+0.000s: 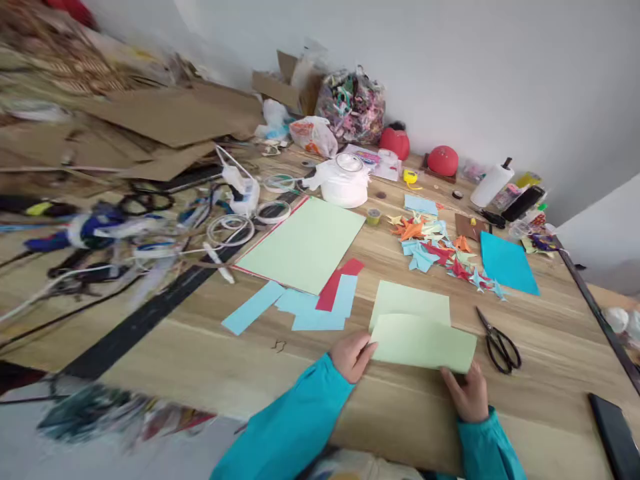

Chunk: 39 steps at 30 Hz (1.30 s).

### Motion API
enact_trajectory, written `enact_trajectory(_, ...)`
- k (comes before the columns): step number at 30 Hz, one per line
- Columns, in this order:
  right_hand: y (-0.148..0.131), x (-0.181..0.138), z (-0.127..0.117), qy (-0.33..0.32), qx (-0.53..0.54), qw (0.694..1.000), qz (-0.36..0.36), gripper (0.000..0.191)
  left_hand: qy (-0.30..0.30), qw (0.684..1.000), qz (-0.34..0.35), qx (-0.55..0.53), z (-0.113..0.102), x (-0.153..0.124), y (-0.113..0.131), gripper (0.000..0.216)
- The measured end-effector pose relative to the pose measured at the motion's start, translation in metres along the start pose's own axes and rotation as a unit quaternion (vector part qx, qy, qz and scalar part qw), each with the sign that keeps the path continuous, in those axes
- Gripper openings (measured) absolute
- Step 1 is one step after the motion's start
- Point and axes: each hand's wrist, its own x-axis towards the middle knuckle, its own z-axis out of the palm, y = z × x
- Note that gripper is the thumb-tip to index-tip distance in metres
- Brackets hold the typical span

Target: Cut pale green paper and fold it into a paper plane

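Observation:
My left hand [351, 355] pinches the left end of a pale green paper strip [425, 341] between thumb and fingers. At the strip's lower right corner, my right hand [469, 392] grips it with the thumb in front and the fingers partly hidden behind. The strip is held tilted toward me over the table. Just beyond it lies another pale green paper piece [413, 300], its near part covered by the strip. To the right of my right hand, black-handled scissors [499, 343] rest on the wood with the blades pointing away from me.
A stack of pale green sheets [305, 243] lies left of centre, with blue paper strips [253, 308] and a red strip [337, 287] near it. Folded paper shapes [425, 243] sit by a blue sheet [507, 262]. Cables and tools [95, 227] crowd the left; a phone [615, 427] lies right.

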Motion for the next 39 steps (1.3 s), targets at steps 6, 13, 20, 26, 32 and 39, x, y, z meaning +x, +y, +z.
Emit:
enact_trajectory(6, -0.003, 0.002, 0.002, 0.016, 0.002, 1.000, 0.015, 0.028, -0.006, 0.999, -0.037, -0.032, -0.002, -0.002, -0.005, 0.037)
enact_trajectory(13, -0.008, 0.001, -0.001, 0.018, 0.047, 0.998, 0.029, 0.026, 0.046, 0.990, -0.114, -0.065, -0.008, -0.001, 0.004, 0.036)
enact_trajectory(20, -0.008, -0.002, 0.004, 0.035, 0.047, 0.997, 0.055, 0.030, 0.063, 0.992, -0.101, -0.029, -0.008, 0.006, 0.014, 0.034)
enact_trajectory(26, -0.011, -0.004, 0.005, 0.044, 0.028, 0.994, 0.094, 0.039, 0.072, 0.987, -0.141, 0.025, 0.002, 0.003, 0.012, 0.034)
enact_trajectory(32, -0.017, 0.001, 0.005, 0.054, -0.022, 0.975, 0.216, 0.053, 0.084, 0.980, -0.180, 0.012, 0.011, 0.006, 0.013, 0.029)
enact_trajectory(39, -0.023, 0.006, 0.007, 0.065, -0.031, 0.951, 0.301, 0.059, 0.127, 0.982, -0.134, -0.031, 0.009, -0.004, 0.016, 0.030)
